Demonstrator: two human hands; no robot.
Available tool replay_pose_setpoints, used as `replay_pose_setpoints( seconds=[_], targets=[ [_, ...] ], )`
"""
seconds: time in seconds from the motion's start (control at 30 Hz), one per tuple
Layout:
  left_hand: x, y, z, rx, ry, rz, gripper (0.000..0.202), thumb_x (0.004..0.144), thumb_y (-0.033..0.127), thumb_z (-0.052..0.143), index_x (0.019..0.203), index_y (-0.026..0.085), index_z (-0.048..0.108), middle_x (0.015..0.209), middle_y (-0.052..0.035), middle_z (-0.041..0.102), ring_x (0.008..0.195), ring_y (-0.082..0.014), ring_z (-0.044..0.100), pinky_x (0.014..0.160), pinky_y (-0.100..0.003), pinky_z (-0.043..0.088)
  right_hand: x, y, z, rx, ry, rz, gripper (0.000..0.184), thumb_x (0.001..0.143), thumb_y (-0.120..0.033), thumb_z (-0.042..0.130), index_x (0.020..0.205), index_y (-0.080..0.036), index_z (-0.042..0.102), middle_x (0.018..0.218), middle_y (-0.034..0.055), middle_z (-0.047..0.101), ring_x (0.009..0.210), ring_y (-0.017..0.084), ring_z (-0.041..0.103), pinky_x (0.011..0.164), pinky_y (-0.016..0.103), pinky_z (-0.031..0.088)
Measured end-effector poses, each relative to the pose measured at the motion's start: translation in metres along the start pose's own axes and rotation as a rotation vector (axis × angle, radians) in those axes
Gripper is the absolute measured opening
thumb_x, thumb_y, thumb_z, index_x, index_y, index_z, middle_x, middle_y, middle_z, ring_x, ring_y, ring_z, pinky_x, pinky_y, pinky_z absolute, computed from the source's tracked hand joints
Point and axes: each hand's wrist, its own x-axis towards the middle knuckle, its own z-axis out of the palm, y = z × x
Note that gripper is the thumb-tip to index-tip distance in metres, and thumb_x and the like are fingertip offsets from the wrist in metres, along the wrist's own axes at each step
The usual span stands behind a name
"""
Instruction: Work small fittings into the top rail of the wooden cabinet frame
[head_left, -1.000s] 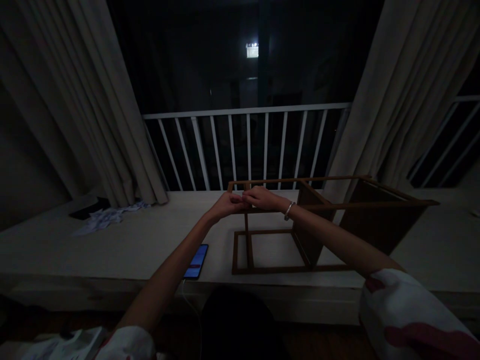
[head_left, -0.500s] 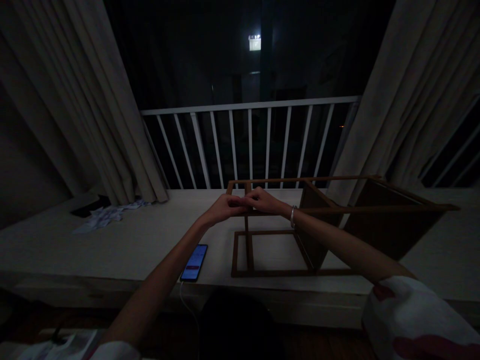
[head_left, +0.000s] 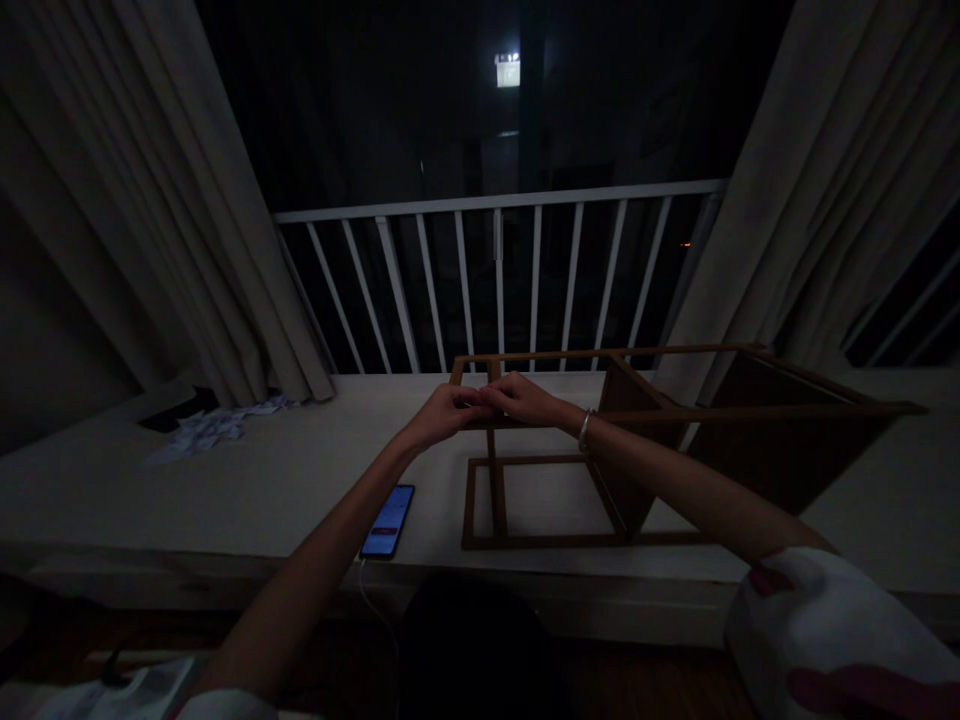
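Note:
A brown wooden rack [head_left: 555, 542] lies on its side on the white ledge, with open frames at its left end and dark panels towards the right. At its raised rail, near the left end, my left hand [head_left: 441, 414] and my right hand [head_left: 525, 398] meet. The fingers of both hands are closed and pressed together at the tips. Whatever small thing is between them is hidden in the dim light. A silver bracelet [head_left: 583, 431] circles my right wrist.
A lit phone [head_left: 390, 522] with a white cable lies near the ledge's front edge. Crumpled papers [head_left: 214, 425] are on the left of the ledge [head_left: 315, 480]. A white railing [head_left: 480, 203] stands behind, between curtains [head_left: 225, 250]. Something pale lies at the lower left.
The view has shifted very slightly. Both hands stay together at the same spot on the rack's rail, with only small finger movement.

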Motion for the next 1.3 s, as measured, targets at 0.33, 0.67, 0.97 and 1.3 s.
replay_pose_setpoints(
  seconds=[0.33,0.67,0.97,1.3],
  targets=[
    [0.0,0.001,-0.001,-0.004,-0.007,-0.076,0.03,0.063,0.035,0.063,0.078,0.01,0.067,0.072,-0.0049,0.066,0.064,-0.0126,0.056,0.058,-0.021,0.041,-0.001,-0.001,-0.002,0.164,-0.071,-0.018,0.044,0.084,-0.043,0.027,0.066,-0.01,0.051,0.058,-0.0009,0.044,0.055,0.007,0.038,0.052,0.019,0.03],
    [0.001,-0.001,0.0,-0.042,-0.013,-0.075,0.034,0.064,0.036,0.063,0.084,0.009,0.066,0.079,-0.006,0.066,0.071,-0.0153,0.059,0.065,-0.024,0.045,-0.002,0.005,0.001,-0.253,0.052,-0.013,0.047,0.084,-0.039,0.03,0.058,-0.011,0.056,0.049,-0.0008,0.045,0.046,0.005,0.036,0.049,0.021,0.02],
    [0.001,-0.001,0.0,-0.086,-0.03,-0.081,0.038,0.064,0.039,0.063,0.086,0.009,0.065,0.083,-0.007,0.066,0.076,-0.0178,0.06,0.068,-0.027,0.047,-0.006,-0.002,0.003,-0.663,0.094,0.062,0.051,0.085,-0.042,0.025,0.069,-0.014,0.064,0.061,0.0071,0.061,0.051,0.01,0.046,0.051,0.025,0.016],
    [0.002,-0.006,-0.001,-0.073,-0.025,-0.066,0.038,0.063,0.041,0.062,0.082,0.009,0.066,0.081,-0.0067,0.067,0.075,-0.0182,0.061,0.069,-0.028,0.047,-0.01,-0.019,0.01,-0.754,0.152,0.194,0.056,0.087,-0.044,0.02,0.074,-0.014,0.066,0.068,0.0094,0.064,0.057,0.013,0.052,0.051,0.025,0.016]
  ],
)
